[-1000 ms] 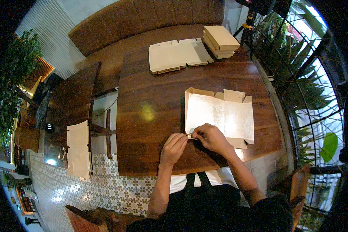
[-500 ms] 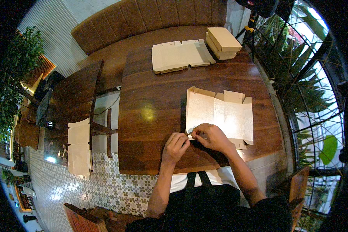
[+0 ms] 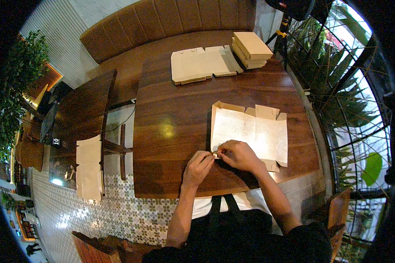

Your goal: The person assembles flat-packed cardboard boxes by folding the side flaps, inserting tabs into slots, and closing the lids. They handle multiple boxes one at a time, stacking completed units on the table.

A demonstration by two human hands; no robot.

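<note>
An unfolded cardboard box [image 3: 245, 127], light brown with a shiny inner face, lies in front of me on the dark wooden table. Its left side wall stands partly raised. Both hands meet at its near left corner. My left hand [image 3: 198, 168] is closed in a pinch at the corner flap, from the left. From the right, my right hand [image 3: 239, 156] pinches the same corner with bent fingers, close to the left fingertips. A small pale bit of the flap shows between them; the fingers hide the rest of the fold.
Toward the back of the table [image 3: 171, 114] lie stacked flat box blanks [image 3: 206, 63], beside a pile of folded boxes [image 3: 252, 48]. Another flat blank [image 3: 89, 168] rests on the side table's edge at left. A brown padded bench [image 3: 171, 22] runs behind; a metal grille borders the right.
Both hands remain pinched at the same corner, with only tiny finger movement. The box's inner panels look slightly flatter, and its far right flaps have shifted a little.
</note>
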